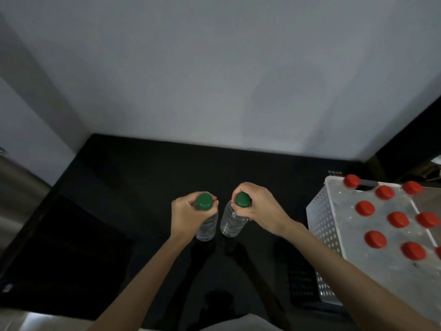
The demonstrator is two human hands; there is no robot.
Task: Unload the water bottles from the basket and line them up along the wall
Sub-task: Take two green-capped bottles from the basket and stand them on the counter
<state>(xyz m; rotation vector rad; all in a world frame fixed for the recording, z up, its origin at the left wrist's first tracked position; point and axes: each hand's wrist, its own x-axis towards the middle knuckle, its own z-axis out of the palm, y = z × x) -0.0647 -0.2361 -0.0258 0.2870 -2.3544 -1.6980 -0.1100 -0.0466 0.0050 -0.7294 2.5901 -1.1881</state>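
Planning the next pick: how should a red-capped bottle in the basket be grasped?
Grip a red cap and the neck below it, coming straight down. The bottles stand upright and close together in the basket, so only their tops are exposed.

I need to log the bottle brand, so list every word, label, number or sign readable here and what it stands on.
None can be read.
The two green-capped bottles held by the left hand and right hand: clear, no label visible.
The red caps in the white basket: plain.
Small marks on the dark counter behind the basket: too blurred.
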